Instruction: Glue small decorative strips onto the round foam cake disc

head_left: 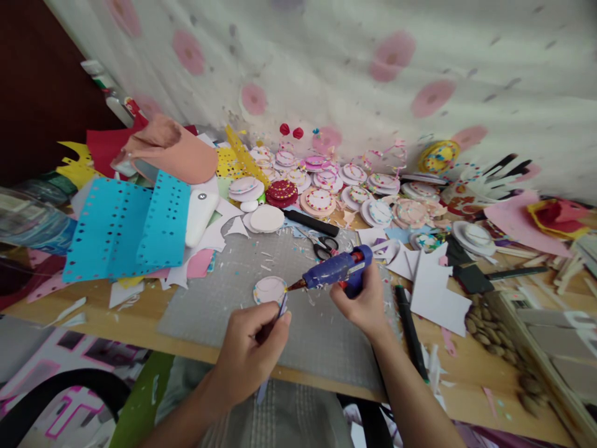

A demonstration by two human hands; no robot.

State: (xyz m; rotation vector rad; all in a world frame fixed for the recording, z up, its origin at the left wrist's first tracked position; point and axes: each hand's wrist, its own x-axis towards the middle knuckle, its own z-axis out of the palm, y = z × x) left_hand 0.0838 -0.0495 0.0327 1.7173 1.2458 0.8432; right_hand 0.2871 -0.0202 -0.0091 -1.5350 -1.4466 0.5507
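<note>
My right hand (361, 302) is wrapped round a blue glue gun (331, 269). Its brown nozzle points left, at the edge of a small white disc (269, 290) that has coloured dots along its rim. My left hand (259, 339) pinches a thin lilac strip (282, 303) between thumb and fingers. The strip's top end is by the nozzle tip and the disc's edge; whether they touch, I cannot tell. Its lower end (262, 392) shows below the hand. The disc lies on a grey cutting mat (209, 298) just beyond my left fingers.
Black-handled scissors (325, 247) and a black pen-like tool (311, 222) lie behind the glue gun. Several decorated paper discs (318, 202) crowd the back. Blue perforated foam sheets (125, 230) are piled left. Right are a black marker (410, 330), white paper scraps (433, 286) and a box (541, 348).
</note>
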